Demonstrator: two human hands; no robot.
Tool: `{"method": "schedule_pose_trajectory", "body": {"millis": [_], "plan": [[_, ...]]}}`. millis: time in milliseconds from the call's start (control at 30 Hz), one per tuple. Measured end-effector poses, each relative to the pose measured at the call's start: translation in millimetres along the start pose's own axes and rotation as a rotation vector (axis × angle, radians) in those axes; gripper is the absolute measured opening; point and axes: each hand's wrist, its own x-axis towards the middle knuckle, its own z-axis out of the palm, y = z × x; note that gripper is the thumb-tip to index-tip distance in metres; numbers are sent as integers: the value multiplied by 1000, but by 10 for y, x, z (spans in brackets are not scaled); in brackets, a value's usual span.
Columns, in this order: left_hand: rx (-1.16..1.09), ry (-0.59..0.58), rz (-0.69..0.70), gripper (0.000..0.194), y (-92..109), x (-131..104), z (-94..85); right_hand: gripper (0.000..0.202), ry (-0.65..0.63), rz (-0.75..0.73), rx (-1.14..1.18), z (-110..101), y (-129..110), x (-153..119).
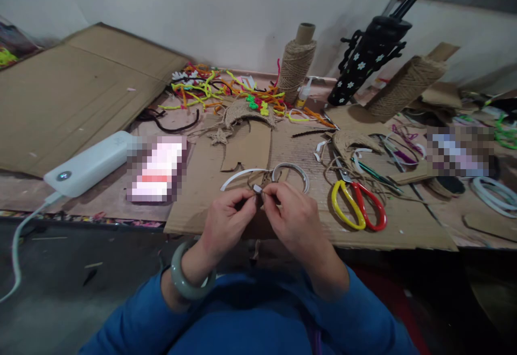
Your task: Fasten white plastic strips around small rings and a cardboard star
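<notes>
My left hand (228, 217) and my right hand (293, 217) meet above the front of a cardboard sheet (202, 204), thumbs and index fingers pinched. Between the fingertips is a small piece with a white end (257, 188), with thin brown twine around it; its exact shape is too small to tell. Just behind my hands lie a curved white strip (242, 172) and a coiled white band (304, 174). Scissors (359, 204) with yellow and red handles rest to the right. Farther back are a twine-wrapped crescent (246, 111) and a twine star (219, 136).
A white power bank (91, 164) with a cable and a blurred phone (157, 169) lie left. Twine rolls (297, 67) (407, 88), a black flowered holder (363, 58) and colourful fuzzy stems (210, 88) stand or lie behind. White coils (495, 196) sit right.
</notes>
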Motion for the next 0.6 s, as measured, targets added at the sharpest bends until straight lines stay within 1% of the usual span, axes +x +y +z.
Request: {"method": "schedule_pose_trajectory", "body": {"millis": [133, 267, 300, 367, 433, 600], "plan": [[-12, -12, -38, 18, -5, -5, -7, 15, -2, 51, 63, -40, 35, 8], [-85, -31, -95, 19, -2, -4, -12, 10, 24, 85, 126, -61, 66, -1], [-94, -31, -100, 19, 0, -3, -13, 14, 26, 92, 121, -61, 72, -1], [-93, -24, -96, 20, 7, -1, -15, 29, 12, 92, 98, -58, 78, 6], [-83, -19, -77, 20, 13, 2, -17, 35, 4, 61, 70, -57, 81, 20], [-44, -40, -43, 18, 12, 5, -21, 23, -45, 18, 105, -63, 94, 41]]}}
